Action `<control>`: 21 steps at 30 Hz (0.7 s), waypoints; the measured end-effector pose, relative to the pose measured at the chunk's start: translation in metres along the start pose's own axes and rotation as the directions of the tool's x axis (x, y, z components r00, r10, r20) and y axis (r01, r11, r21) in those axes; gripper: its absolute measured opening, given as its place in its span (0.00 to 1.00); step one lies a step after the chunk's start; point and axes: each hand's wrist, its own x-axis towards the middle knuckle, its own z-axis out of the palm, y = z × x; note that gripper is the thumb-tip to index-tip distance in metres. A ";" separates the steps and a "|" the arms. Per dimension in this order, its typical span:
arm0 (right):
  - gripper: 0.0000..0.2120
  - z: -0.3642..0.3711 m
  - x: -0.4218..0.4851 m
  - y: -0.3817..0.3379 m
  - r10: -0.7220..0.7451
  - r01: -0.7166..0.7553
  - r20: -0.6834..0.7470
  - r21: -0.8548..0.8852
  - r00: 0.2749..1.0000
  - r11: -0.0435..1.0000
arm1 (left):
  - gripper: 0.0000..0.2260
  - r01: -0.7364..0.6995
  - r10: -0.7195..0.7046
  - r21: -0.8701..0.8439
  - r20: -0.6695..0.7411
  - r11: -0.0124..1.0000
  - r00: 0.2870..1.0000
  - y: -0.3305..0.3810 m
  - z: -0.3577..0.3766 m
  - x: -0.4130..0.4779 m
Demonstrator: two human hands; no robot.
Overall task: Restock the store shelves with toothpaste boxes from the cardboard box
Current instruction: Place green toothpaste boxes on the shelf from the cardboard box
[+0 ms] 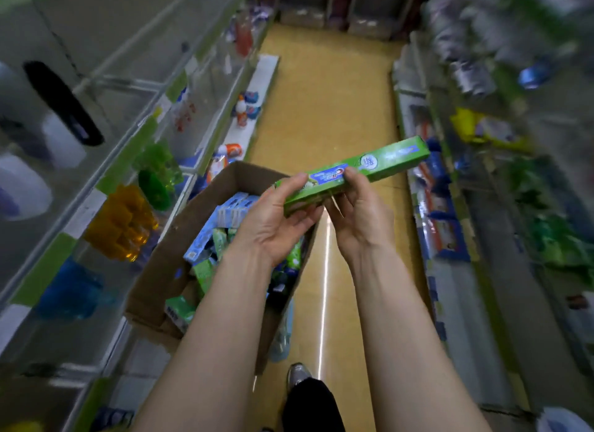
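hands: left hand (279,219) and right hand (356,206) gripping green toothpaste box (353,174), fingers clamping it
why: carrying it from cardboard box (167,258), lower left, for shelving

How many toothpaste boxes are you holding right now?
1. A green box, gripped at its near end by the left hand and right hand, above the carton's right edge. More lie in the carton, partly hidden by the arms.
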 end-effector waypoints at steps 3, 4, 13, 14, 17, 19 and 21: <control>0.06 -0.016 -0.032 -0.036 -0.159 0.159 0.001 0.043 0.987 0.986 | 0.09 0.006 -0.009 0.020 0.139 1.000 0.990 -0.010 0.038 -0.022; 0.09 -0.022 -0.044 -0.050 -0.210 0.210 -0.008 0.054 0.978 0.976 | 0.09 0.021 -0.025 0.026 0.184 0.999 0.983 -0.015 0.052 -0.031; 0.18 -0.088 -0.134 -0.157 -0.509 0.525 -0.133 0.161 0.850 0.836 | 0.03 0.110 -0.147 0.107 0.451 0.988 0.880 -0.073 0.173 -0.109; 0.15 -0.097 -0.144 -0.169 -0.536 0.555 -0.150 0.168 0.831 0.815 | 0.04 0.123 -0.165 0.118 0.479 0.985 0.862 -0.083 0.186 -0.117; 0.08 -0.128 -0.176 -0.205 -0.620 0.652 -0.208 0.158 0.756 0.742 | 0.05 0.144 -0.205 0.153 0.548 0.978 0.811 -0.116 0.225 -0.141; 0.07 -0.151 -0.195 -0.227 -0.665 0.702 -0.236 0.145 0.709 0.697 | 0.04 0.146 -0.226 0.179 0.599 0.973 0.768 -0.141 0.250 -0.158; 0.06 -0.179 -0.217 -0.250 -0.699 0.743 -0.266 0.131 0.664 0.656 | 0.02 0.155 -0.253 0.207 0.637 0.966 0.728 -0.169 0.274 -0.177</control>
